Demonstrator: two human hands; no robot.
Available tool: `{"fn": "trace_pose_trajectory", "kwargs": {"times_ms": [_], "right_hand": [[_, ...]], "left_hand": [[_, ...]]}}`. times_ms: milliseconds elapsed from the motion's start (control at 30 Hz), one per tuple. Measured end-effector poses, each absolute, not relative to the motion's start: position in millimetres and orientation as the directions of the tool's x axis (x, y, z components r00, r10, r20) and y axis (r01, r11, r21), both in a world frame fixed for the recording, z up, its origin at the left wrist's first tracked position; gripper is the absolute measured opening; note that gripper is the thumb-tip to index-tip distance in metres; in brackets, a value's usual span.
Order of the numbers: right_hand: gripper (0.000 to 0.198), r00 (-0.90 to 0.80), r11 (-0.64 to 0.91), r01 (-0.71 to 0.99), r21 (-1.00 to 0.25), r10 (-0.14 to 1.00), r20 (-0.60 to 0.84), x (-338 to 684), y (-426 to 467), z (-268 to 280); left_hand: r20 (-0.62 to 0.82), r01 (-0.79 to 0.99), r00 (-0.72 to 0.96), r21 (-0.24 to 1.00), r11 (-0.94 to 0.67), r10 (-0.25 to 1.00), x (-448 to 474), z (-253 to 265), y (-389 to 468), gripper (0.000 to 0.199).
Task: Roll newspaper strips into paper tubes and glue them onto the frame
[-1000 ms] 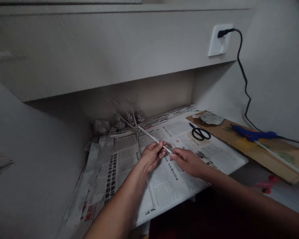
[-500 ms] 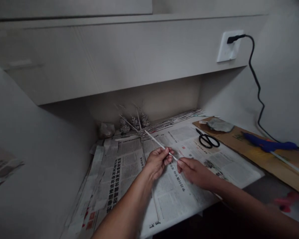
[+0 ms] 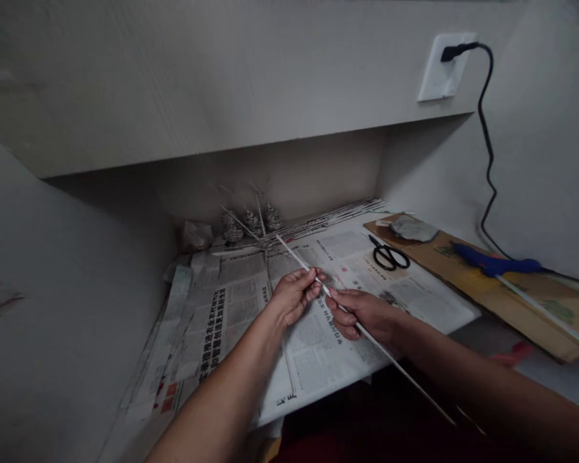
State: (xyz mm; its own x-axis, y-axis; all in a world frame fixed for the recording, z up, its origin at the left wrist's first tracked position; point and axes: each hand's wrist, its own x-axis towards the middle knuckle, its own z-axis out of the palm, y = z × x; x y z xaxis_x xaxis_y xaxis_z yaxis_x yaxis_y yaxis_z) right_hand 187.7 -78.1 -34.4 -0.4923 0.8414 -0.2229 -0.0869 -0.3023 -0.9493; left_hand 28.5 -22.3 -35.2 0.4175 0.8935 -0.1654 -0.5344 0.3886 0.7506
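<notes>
A long, thin rolled-paper stick [image 3: 400, 365] slants from the back of the newspaper-covered table down past the front edge. My left hand [image 3: 295, 297] pinches it near its upper part, thumb and fingers closed. Just below, my right hand [image 3: 364, 313] is closed around the same stick, with only a small gap between the two hands. The stick's far end points at a bundle of similar paper sticks [image 3: 332, 217]. Under both hands lie printed newspaper sheets [image 3: 313, 370].
Black-handled scissors [image 3: 390, 256] lie to the right. Beyond them, a cardboard sheet [image 3: 444, 276] carries a blue glue gun [image 3: 492, 260] and a greyish flat lump [image 3: 413, 228]. Several small woven cones [image 3: 273, 217] stand at the back. A black cord [image 3: 485, 141] hangs from the wall socket [image 3: 437, 74].
My right hand has turned and come nearer my left hand. The stick's lower length now shows below my right hand. The whole view has shifted slightly.
</notes>
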Motion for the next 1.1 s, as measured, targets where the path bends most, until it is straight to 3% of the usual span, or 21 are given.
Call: {"fn": "trace_pose_trajectory", "kwargs": {"times_ms": [100, 167, 300, 367, 533, 733, 833, 933, 1000, 1100], "right_hand": [[0.036, -0.364, -0.077, 0.116, -0.99, 0.924, -0.115, 185.2, -77.8, -34.9], [0.035, -0.324, -0.025, 0.165, -0.986, 0.943, -0.079, 184.6, -77.5, -35.1], [0.036, -0.529, -0.286, -0.085, -0.955, 0.825, -0.2, 187.8, -77.0, -36.8], [0.035, -0.569, -0.319, -0.111, -0.941, 0.797, -0.203, 189.4, -76.0, -37.3], [0.033, -0.334, 0.014, 0.2, -0.98, 0.941, -0.055, 186.7, -72.1, -36.6], [0.037, -0.489, -0.233, -0.034, -0.972, 0.852, -0.187, 188.3, -71.2, -36.0], [0.034, -0.386, -0.001, 0.189, -0.982, 0.919, -0.075, 188.9, -71.3, -33.1], [0.027, -0.274, 0.241, 0.4, -0.885, 0.952, 0.135, 187.8, -71.0, -31.4], [0.03, -0.288, 0.17, 0.345, -0.923, 0.955, 0.068, 187.8, -70.7, -32.2], [0.037, -0.455, -0.13, 0.087, -0.988, 0.877, -0.156, 189.5, -69.3, -35.1]], "left_hand": [[-0.172, -0.526, 0.41, 0.758, 0.386, 0.896, 28.0, -36.7, -21.4, 0.013], [-0.174, -0.526, 0.406, 0.758, 0.385, 0.897, 27.4, -37.6, -20.6, 0.013], [-0.178, -0.535, 0.393, 0.754, 0.381, 0.902, 26.7, -36.9, -20.1, 0.013], [-0.188, -0.531, 0.381, 0.757, 0.38, 0.905, 26.8, -36.0, -20.3, 0.012], [-0.183, -0.515, 0.39, 0.769, 0.378, 0.903, 26.6, -35.3, -20.9, 0.01], [-0.17, -0.517, 0.394, 0.771, 0.371, 0.903, 26.4, -34.1, -21.5, 0.012], [-0.172, -0.507, 0.398, 0.777, 0.372, 0.901, 27.2, -34.9, -21.4, 0.012], [-0.159, -0.518, 0.41, 0.77, 0.373, 0.898, 27.5, -35.8, -21.2, 0.013], [-0.154, -0.527, 0.399, 0.768, 0.364, 0.904, 27.1, -36.2, -21.1, 0.013], [-0.152, -0.522, 0.393, 0.775, 0.356, 0.907, 26.3, -36.6, -21.1, 0.014]]}}
